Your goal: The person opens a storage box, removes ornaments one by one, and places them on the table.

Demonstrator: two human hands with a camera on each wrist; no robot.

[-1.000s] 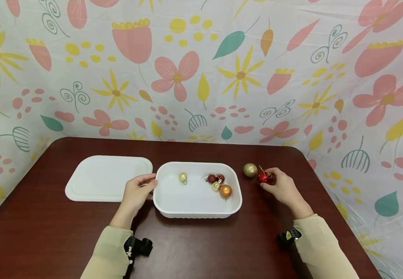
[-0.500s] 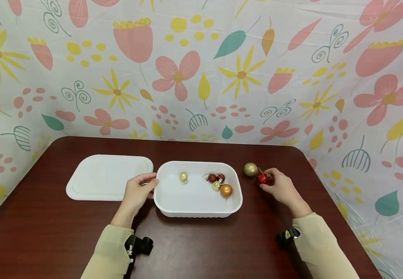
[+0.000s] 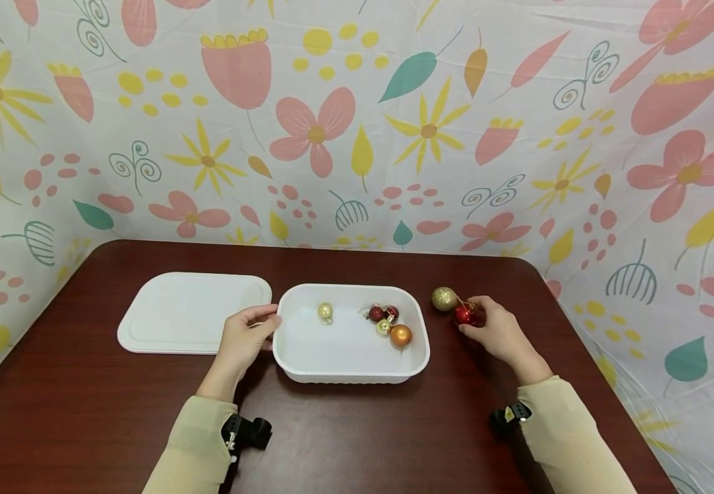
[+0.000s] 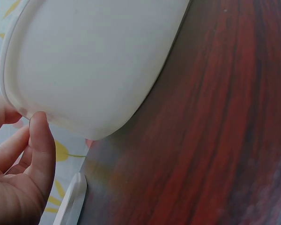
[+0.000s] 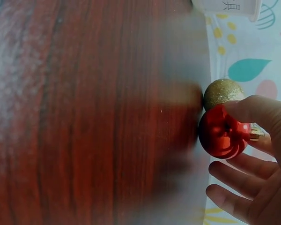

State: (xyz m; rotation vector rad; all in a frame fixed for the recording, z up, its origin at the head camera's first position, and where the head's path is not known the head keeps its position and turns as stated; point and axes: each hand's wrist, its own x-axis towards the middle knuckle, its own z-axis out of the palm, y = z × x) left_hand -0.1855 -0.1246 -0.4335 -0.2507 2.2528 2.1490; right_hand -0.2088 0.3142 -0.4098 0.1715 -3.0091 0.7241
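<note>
My left hand (image 3: 245,343) pinches the left rim of a white plastic box (image 3: 344,367), thumb inside the rim and index finger outside. In the right wrist view a shiny red Christmas ball (image 5: 221,132) with a gold cap is between the thumb and index finger of my right hand (image 5: 257,164), the other fingers spread loosely. Right beside it, a gold glitter Christmas ball (image 3: 444,299) stands on the table. Inside the box, a pale gold ball (image 3: 325,312) lies at the left; dark red balls (image 3: 376,313), another pale gold ball (image 3: 383,327) and an orange-gold ball (image 3: 400,335) cluster at the right.
A white lid (image 3: 184,312) lies flat on the dark wooden table (image 3: 357,439), left of the box and partly behind my left hand. Behind the table hangs a flower-patterned cloth (image 3: 357,137). Each wrist wears a black camera mount.
The red ball has shifted slightly left in my right hand, towards the gold glitter ball. My left hand and the box keep their place.
</note>
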